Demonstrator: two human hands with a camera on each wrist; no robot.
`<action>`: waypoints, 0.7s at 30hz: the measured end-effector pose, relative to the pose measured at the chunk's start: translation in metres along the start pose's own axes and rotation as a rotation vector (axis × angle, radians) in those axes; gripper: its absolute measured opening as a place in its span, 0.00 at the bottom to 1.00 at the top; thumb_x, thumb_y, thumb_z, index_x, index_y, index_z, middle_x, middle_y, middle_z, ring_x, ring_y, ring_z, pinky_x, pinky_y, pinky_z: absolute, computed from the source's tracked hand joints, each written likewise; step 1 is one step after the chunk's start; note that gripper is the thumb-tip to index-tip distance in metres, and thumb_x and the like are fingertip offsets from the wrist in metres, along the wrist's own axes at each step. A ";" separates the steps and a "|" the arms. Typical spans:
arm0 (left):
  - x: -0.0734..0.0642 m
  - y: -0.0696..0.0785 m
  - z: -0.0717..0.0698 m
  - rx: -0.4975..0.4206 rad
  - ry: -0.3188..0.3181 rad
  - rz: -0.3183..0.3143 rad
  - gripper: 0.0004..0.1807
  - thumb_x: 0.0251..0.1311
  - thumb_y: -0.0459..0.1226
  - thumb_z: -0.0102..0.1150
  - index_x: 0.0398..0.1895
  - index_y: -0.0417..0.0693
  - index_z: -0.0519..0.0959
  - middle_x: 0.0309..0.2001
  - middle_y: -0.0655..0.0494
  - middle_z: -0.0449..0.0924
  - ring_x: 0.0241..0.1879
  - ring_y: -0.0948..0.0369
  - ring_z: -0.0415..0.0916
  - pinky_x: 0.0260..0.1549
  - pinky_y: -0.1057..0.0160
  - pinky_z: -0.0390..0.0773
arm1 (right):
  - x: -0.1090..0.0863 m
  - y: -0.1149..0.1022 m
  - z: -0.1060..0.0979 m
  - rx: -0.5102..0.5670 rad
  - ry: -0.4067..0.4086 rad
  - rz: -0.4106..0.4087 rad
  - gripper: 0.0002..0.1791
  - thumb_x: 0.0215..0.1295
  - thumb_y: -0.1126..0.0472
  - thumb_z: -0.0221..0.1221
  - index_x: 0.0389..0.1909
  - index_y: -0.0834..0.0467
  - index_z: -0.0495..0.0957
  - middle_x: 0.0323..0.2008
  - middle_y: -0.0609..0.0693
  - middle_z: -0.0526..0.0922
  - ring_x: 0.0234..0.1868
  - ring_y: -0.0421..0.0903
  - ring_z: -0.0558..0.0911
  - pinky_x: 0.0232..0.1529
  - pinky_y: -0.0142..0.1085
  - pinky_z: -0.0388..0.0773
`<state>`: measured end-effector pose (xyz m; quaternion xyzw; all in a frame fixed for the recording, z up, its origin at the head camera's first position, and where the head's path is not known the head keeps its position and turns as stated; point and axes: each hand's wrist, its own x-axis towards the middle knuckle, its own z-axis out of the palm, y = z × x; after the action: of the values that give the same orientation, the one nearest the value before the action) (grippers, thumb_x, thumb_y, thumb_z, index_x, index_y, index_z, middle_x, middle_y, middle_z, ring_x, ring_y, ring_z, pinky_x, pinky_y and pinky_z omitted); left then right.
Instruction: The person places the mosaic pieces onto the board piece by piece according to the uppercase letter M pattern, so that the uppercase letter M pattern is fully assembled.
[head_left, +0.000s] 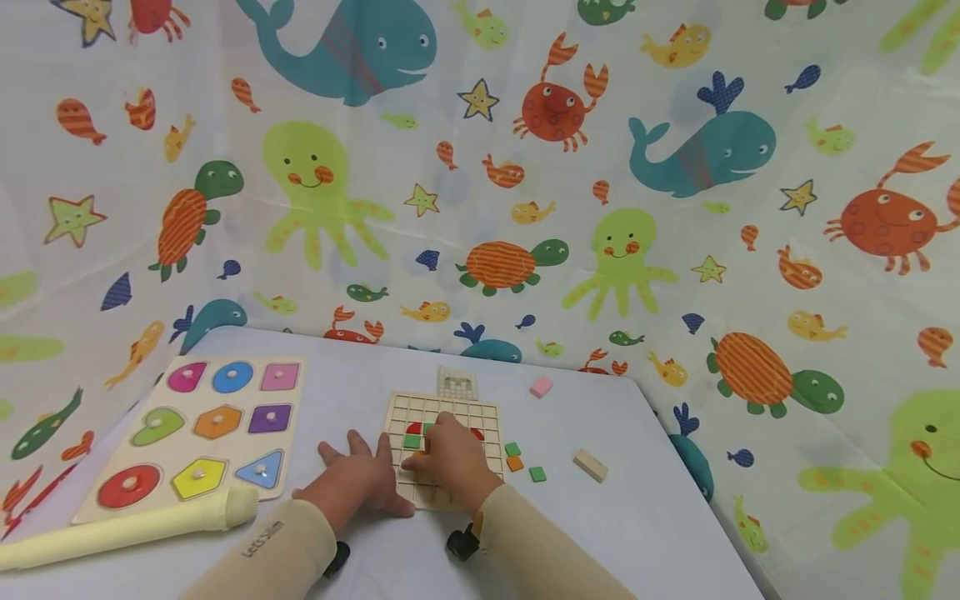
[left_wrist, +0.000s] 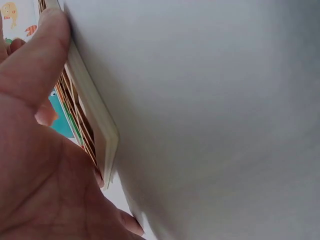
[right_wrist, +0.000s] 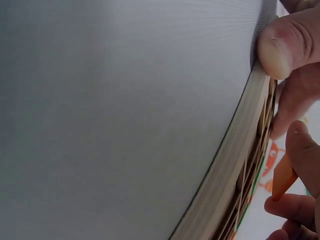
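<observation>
A square wooden grid board (head_left: 489,417) lies on the white table, with a few red and green pieces in its compartments, among them a green tile (head_left: 412,442). My left hand (head_left: 362,482) rests at the board's near left corner with its fingers spread and touches the edge. Over the middle of the board is my right hand (head_left: 453,457), which hides part of the grid. In the right wrist view its thumb and finger pinch a small orange tile (right_wrist: 283,176) above the board.
Loose green tiles (head_left: 537,474), an orange tile (head_left: 513,463), a wooden block (head_left: 591,465) and a pink block (head_left: 541,387) lie right of the board. A small clear tray (head_left: 457,372) sits behind it. At left are a shape puzzle (head_left: 251,350) and a pale yellow tube (head_left: 142,527).
</observation>
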<state>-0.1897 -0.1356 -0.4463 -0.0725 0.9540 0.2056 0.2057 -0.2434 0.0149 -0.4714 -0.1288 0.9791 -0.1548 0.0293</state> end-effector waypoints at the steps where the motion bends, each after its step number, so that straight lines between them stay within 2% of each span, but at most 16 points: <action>1: 0.000 0.000 0.000 -0.001 0.000 0.000 0.73 0.40 0.67 0.82 0.86 0.48 0.55 0.82 0.21 0.34 0.75 0.12 0.28 0.53 0.05 0.50 | 0.002 -0.002 0.001 -0.011 -0.005 0.003 0.26 0.53 0.34 0.78 0.20 0.49 0.80 0.32 0.43 0.73 0.28 0.43 0.73 0.28 0.32 0.70; 9: -0.006 0.001 -0.003 -0.002 0.000 0.007 0.71 0.41 0.65 0.83 0.85 0.47 0.56 0.82 0.20 0.36 0.75 0.12 0.29 0.53 0.05 0.51 | 0.009 -0.014 0.002 -0.068 -0.033 -0.004 0.27 0.53 0.33 0.77 0.18 0.49 0.81 0.33 0.44 0.74 0.28 0.42 0.74 0.27 0.32 0.71; 21: -0.005 0.002 -0.003 -0.011 -0.001 -0.003 0.71 0.41 0.65 0.83 0.85 0.47 0.56 0.82 0.21 0.35 0.76 0.13 0.28 0.53 0.05 0.51 | 0.012 -0.019 0.006 -0.050 -0.047 0.016 0.24 0.52 0.37 0.80 0.19 0.51 0.83 0.34 0.44 0.73 0.29 0.42 0.75 0.30 0.32 0.71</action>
<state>-0.1865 -0.1352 -0.4405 -0.0748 0.9526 0.2108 0.2061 -0.2498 -0.0073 -0.4711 -0.1251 0.9827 -0.1269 0.0504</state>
